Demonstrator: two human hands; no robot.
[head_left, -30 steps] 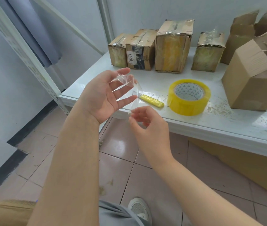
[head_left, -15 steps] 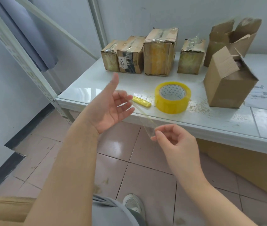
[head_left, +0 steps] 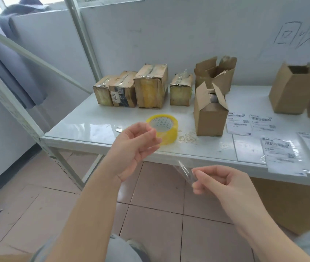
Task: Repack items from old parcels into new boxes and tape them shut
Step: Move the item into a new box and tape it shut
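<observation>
The strip of clear tape (head_left: 184,172) hangs in the lower centre of the frame, in front of the tabletop's (head_left: 86,127) near edge and above the tiled floor (head_left: 160,220). It is narrow, glossy and see-through, folded in on itself along its length. Its long axis slants from the lower right up to the left, with the upper end pointing at the tabletop's edge. The right hand (head_left: 220,183) has its grip clamped on the lower end, thumb and fingertips pinching it. The left hand (head_left: 135,146), higher and further left, has its fingers curled inward; I cannot tell whether its grip holds any of the tape.

Just behind the left hand a yellow tape roll (head_left: 166,130) lies flat. To its right stands an open carton (head_left: 210,118) with its flaps up and something grey showing inside. Behind it is a second open carton (head_left: 214,76), its contents hidden. Four taped parcels (head_left: 151,86) line the back at centre. At the right edge stands a tall carton (head_left: 292,89) with a dark open top, and shipping labels (head_left: 281,154) lie flat in front of it.
</observation>
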